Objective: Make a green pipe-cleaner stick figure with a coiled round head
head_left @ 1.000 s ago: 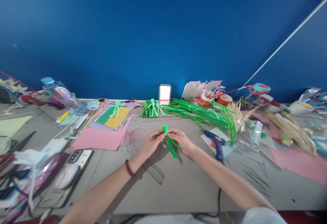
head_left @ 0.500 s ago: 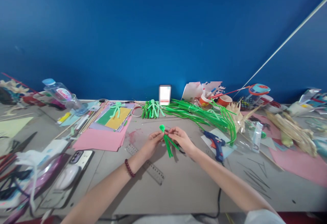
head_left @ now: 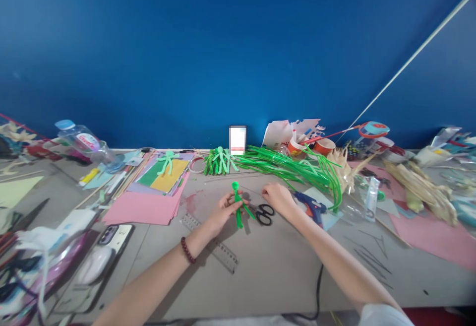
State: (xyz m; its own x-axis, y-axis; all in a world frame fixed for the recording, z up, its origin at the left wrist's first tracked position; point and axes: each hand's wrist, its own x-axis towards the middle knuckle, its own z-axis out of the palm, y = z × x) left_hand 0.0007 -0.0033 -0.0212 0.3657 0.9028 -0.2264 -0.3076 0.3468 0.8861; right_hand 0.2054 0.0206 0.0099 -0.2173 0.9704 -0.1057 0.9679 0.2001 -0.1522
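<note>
Over the middle of the table my left hand (head_left: 224, 212) is closed on a small green pipe-cleaner figure (head_left: 237, 196). Its round head points up, and its legs hang below my fingers. My right hand (head_left: 278, 197) is apart from the figure, with its fingers curled in; whether they hold anything is hidden. Black-handled scissors (head_left: 265, 215) lie between my two hands. Close to the right wrist is a blue glue gun (head_left: 314, 208). A clear ruler (head_left: 225, 256) lies partly under my left forearm. Behind the right hand spreads a bundle of long green pipe cleaners (head_left: 275, 161).
Several finished pipe-cleaner figures (head_left: 220, 160) stand at the back, and a light green one (head_left: 166, 162) lies on coloured sheets. Pink paper (head_left: 139, 208), a phone (head_left: 113, 239) and a plastic bottle (head_left: 84, 140) are on the left. Paper cups (head_left: 324, 146) and dried husks (head_left: 424, 189) occupy the right.
My right hand has let go of the pipe-cleaner figure and moved right, uncovering the scissors. My left hand still holds the figure, now more upright.
</note>
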